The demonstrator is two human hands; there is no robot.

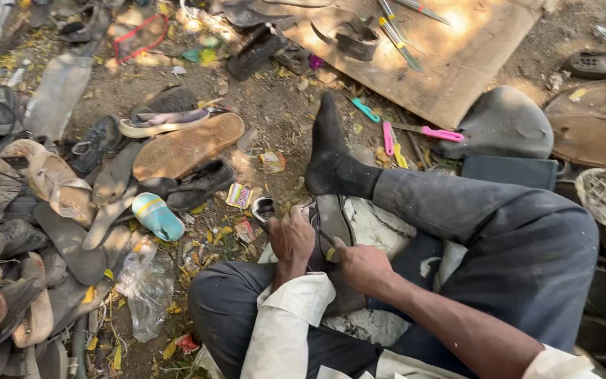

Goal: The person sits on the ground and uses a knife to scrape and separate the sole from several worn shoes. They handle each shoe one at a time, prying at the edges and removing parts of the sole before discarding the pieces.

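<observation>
I sit cross-legged on the ground in dark trousers and a black sock (331,158). My left hand (291,237) grips the edge of a dark shoe (331,221) that rests on a white stone block (376,224) in my lap. My right hand (362,265) presses on the shoe's sole and holds a small tool with a yellow tip (330,251) against it. The shoe's toe end is partly hidden by my left hand.
Several worn sandals and shoes (50,210) lie piled at the left, with a brown sole (187,147) and a light blue slipper (157,216). A wooden board (450,63) with tools lies ahead; pink-handled tools (422,132) and dark soles (503,123) sit at the right.
</observation>
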